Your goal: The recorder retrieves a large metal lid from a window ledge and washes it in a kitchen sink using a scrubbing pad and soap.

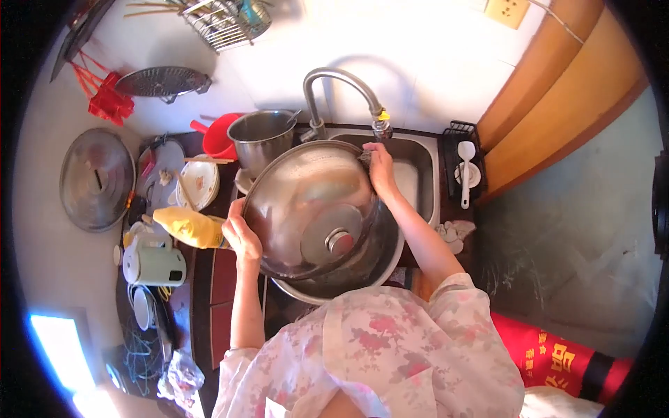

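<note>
A large domed metal pot lid [292,198] is tilted over the sink, its round knob [341,242] facing me. My left hand [242,235] grips the lid's left rim. At the upper right rim, my right hand [382,170] presses a grey steel-wool scrubber [366,157] against the metal. Below the lid sits a wide metal basin [393,256], partly hidden by it. The curved faucet [342,71] arches above the stainless-steel sink [433,177]; whether water runs is not visible.
Left of the lid stand a steel pot [261,128], a red dipper [217,137], stacked bowls [201,183], a yellow bag [188,227] and a pale green kettle [157,261]. A black rack [462,128] with a white spoon [465,172] lies right of the sink.
</note>
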The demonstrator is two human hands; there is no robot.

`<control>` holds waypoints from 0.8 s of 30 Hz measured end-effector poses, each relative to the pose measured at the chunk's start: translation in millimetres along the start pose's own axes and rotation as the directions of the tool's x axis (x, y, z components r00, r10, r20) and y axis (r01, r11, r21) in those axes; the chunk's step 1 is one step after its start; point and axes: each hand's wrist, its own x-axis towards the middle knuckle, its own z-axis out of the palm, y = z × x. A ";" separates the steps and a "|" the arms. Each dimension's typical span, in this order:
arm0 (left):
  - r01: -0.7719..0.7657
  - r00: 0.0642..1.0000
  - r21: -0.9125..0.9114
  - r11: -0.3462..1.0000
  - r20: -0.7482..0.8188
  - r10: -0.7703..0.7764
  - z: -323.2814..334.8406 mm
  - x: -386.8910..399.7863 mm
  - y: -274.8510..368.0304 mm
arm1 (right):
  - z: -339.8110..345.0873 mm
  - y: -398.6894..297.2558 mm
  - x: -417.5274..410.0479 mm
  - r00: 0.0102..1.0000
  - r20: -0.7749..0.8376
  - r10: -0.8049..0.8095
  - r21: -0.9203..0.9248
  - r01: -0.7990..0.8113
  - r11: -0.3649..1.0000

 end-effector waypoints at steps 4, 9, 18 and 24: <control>0.204 0.978 -0.063 0.977 -0.021 -0.206 -19.8 -11.8 -22.6 | 3.9 -48.9 3.7 0.956 -0.047 -0.290 0.002 0.290 0.957; 0.274 0.950 0.226 0.935 0.090 -0.300 -0.5 26.3 30.8 | 4.2 -104.1 2.9 0.941 0.015 -0.339 -0.299 0.328 0.896; 0.132 0.978 0.272 0.953 0.122 -0.170 15.7 34.9 59.7 | 71.0 -225.5 -50.3 0.550 0.443 -0.707 -0.265 0.834 0.483; 0.045 0.987 0.324 0.945 0.133 -0.092 11.4 34.8 47.8 | 17.6 -98.6 31.5 0.974 0.153 -0.165 -0.304 0.205 0.930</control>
